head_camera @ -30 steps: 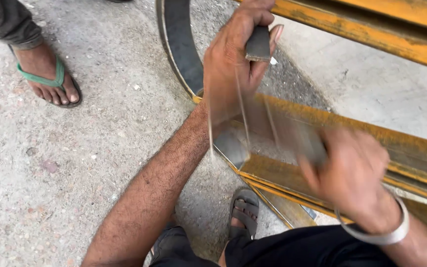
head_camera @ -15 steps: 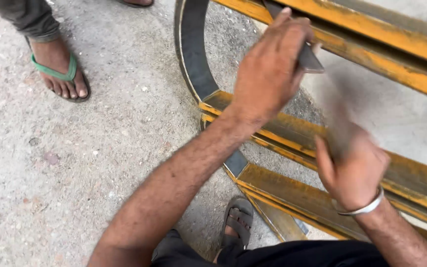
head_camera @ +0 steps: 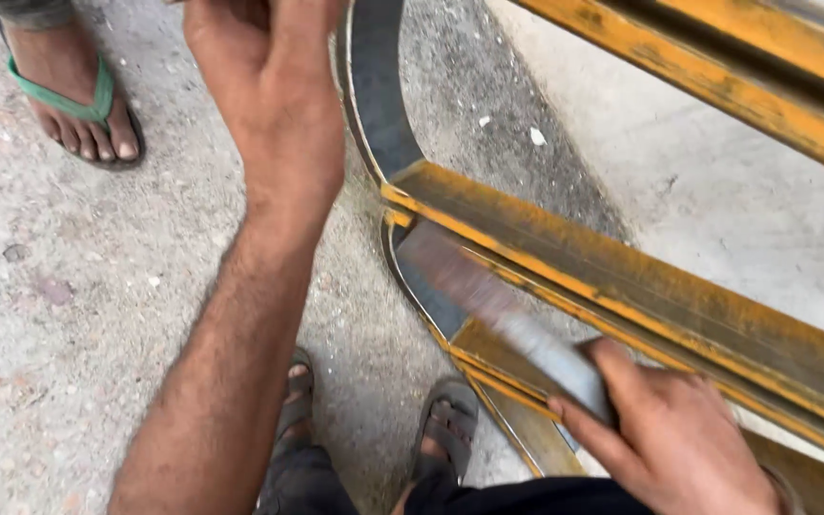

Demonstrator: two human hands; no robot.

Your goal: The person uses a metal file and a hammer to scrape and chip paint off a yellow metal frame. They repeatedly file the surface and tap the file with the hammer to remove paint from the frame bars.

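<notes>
1. The ground (head_camera: 69,315) fills the left of the frame, rough concrete that everything lies on.
2. The yellow frame (head_camera: 622,277) lies flat from centre to lower right, low enough to be worked from a squat.
3. A dark curved strip (head_camera: 379,105) arcs from top centre under the frame.
4. The left hand (head_camera: 269,105) is raised at top centre; its fingers run out of frame, so I cannot tell its grip.
5. The right hand (head_camera: 669,443), lower right, is closed around a grey bar (head_camera: 498,315), blurred, angled onto the frame's near rail.
6. A sandalled foot (head_camera: 73,105) of another person stands at upper left, apart.
</notes>
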